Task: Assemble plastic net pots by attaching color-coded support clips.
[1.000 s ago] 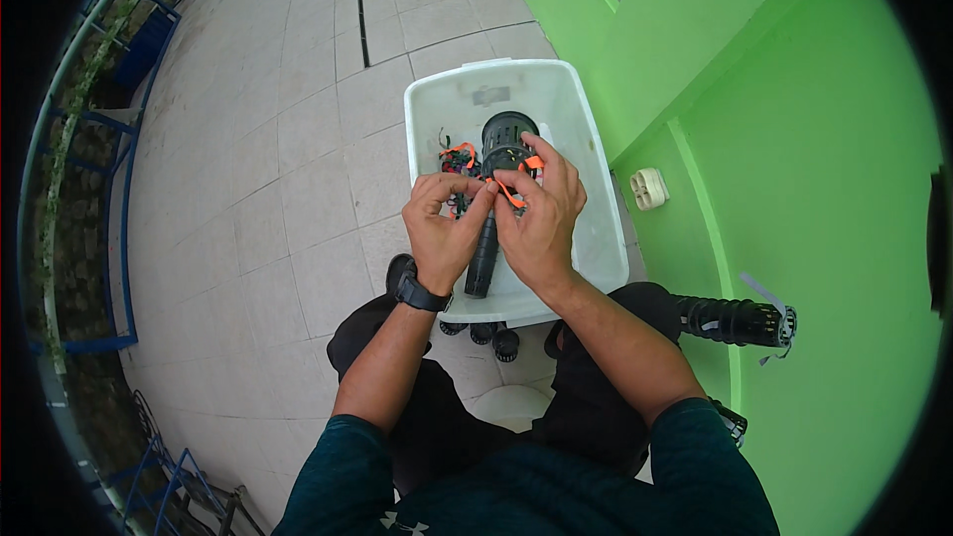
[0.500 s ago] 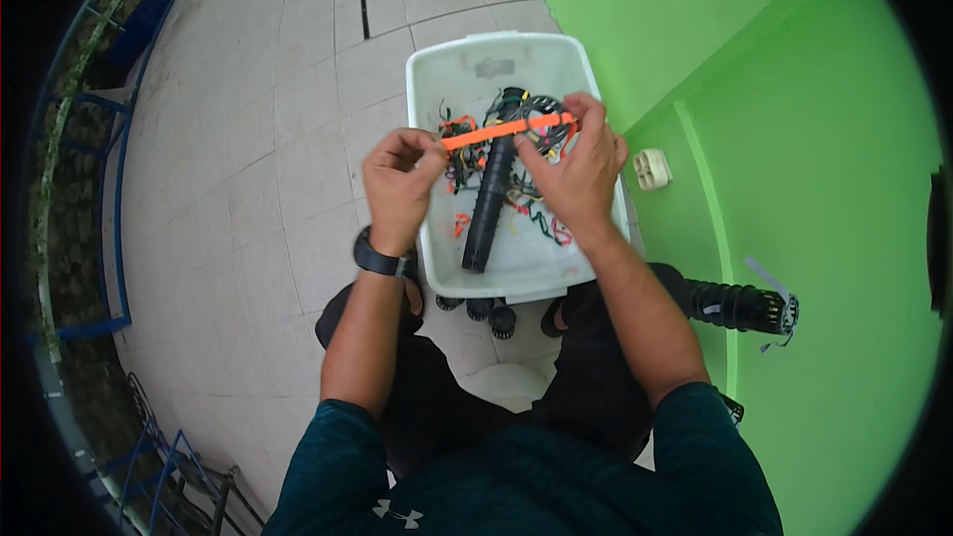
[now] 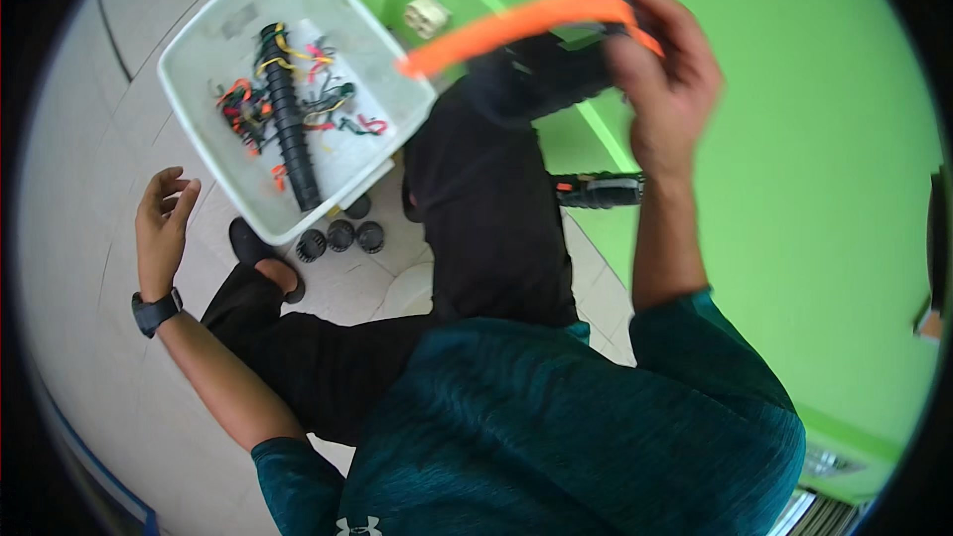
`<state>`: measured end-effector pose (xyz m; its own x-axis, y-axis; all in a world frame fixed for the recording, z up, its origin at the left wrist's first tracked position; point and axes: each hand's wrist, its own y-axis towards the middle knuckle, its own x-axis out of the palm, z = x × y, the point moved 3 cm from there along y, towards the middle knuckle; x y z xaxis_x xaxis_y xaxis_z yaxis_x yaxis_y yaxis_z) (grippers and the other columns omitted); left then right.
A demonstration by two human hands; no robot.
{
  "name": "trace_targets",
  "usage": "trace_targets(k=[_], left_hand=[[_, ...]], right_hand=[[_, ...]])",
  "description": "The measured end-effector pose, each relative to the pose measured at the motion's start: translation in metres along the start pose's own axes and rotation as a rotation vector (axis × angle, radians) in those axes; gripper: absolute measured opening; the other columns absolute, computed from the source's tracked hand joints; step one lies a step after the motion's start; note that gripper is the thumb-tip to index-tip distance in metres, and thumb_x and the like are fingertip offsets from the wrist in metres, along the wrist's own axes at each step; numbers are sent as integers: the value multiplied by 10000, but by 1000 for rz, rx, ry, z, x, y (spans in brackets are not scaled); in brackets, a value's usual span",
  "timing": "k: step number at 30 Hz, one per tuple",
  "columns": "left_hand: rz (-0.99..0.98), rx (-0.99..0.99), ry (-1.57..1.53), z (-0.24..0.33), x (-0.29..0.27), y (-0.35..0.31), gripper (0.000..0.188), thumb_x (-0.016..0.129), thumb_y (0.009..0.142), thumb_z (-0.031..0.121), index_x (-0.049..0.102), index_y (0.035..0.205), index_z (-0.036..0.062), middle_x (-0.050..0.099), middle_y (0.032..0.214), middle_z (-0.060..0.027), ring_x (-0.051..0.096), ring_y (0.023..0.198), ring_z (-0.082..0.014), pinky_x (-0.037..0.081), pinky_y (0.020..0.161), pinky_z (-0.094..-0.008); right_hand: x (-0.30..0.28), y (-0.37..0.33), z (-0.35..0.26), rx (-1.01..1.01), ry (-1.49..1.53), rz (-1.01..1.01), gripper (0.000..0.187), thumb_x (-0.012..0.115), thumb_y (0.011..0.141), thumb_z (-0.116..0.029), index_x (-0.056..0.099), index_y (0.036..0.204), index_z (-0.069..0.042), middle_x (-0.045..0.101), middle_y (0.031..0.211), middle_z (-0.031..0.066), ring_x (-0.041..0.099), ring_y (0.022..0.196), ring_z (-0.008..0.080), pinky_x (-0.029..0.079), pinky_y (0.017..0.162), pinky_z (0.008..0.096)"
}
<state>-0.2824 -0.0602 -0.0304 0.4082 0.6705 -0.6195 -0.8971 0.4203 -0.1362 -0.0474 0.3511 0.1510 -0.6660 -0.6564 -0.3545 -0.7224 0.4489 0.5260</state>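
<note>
My right hand point(image 3: 670, 79) is raised over the right side, fingers closed on one end of an orange strap point(image 3: 516, 30). The strap stretches leftward in the air above my right knee, blurred by motion. Just below it is a dark, smeared shape point(image 3: 551, 74); I cannot make out what it is or whether my hand holds it too. My left hand point(image 3: 164, 223) hangs with loosely curled, parted fingers, holding nothing, left of the white tub point(image 3: 208, 134). In the tub lie a long black ribbed stack point(image 3: 286, 119) and a tangle of coloured straps point(image 3: 238, 109).
Several black slotted cups point(image 3: 340, 235) stand on the tiled floor before the tub. Another black stack point(image 3: 601, 191) is beside my right leg, by the green wall point(image 3: 794, 139). A white socket block point(image 3: 427, 16) sits near the wall's foot.
My left hand has let go of the orange strap and dropped to the left. My right hand has carried the strap out of the tub area to the right. The view has turned rightward.
</note>
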Motion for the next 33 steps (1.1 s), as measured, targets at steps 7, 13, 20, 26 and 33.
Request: trace_targets(k=[7, 13, 20, 26, 33], left_hand=[[-185, 108, -19, 24, 49, 14, 417, 692, 919, 211, 572, 1237, -31, 669, 1029, -137, 632, 854, -180, 512, 750, -310], [-130, 95, 48, 1, 34, 4, 433, 723, 885, 213, 587, 1202, -49, 680, 1016, -162, 654, 872, -210, 532, 765, -332], [-59, 30, 54, 10, 37, 7, 476, 751, 856, 294, 612, 1172, -34, 696, 1022, -189, 686, 877, -255, 552, 773, -364], [-35, -52, 94, 8, 19, 2, 484, 743, 845, 303, 620, 1175, -28, 700, 1042, -203, 690, 891, -293, 548, 780, -385], [-27, -151, 70, 19, 7, 13, 469, 741, 854, 268, 607, 1191, -29, 689, 1052, -170, 664, 932, -273, 534, 796, -379]], right_hand=[[-198, -141, 13, 302, -903, 326, 441, 767, 866, -239, 628, 1158, 61, 676, 1043, 144, 638, 953, 193, 511, 839, 321], [-188, -188, 83, 443, -884, 223, 508, 773, 856, -280, 612, 1202, 54, 668, 1062, 177, 660, 953, 240, 526, 809, 333], [-168, -191, 78, 98, -1289, 234, 459, 709, 907, -226, 588, 1275, 19, 648, 1153, 172, 598, 1084, 266, 447, 963, 388], [21, -63, 60, 180, -407, -43, 204, 663, 889, -47, 680, 1088, -3, 675, 980, 111, 628, 882, 184, 495, 841, 313], [287, -8, 313, 473, -542, -1121, 224, 693, 789, -241, 741, 882, -43, 724, 850, 176, 710, 827, 335, 553, 772, 420]])
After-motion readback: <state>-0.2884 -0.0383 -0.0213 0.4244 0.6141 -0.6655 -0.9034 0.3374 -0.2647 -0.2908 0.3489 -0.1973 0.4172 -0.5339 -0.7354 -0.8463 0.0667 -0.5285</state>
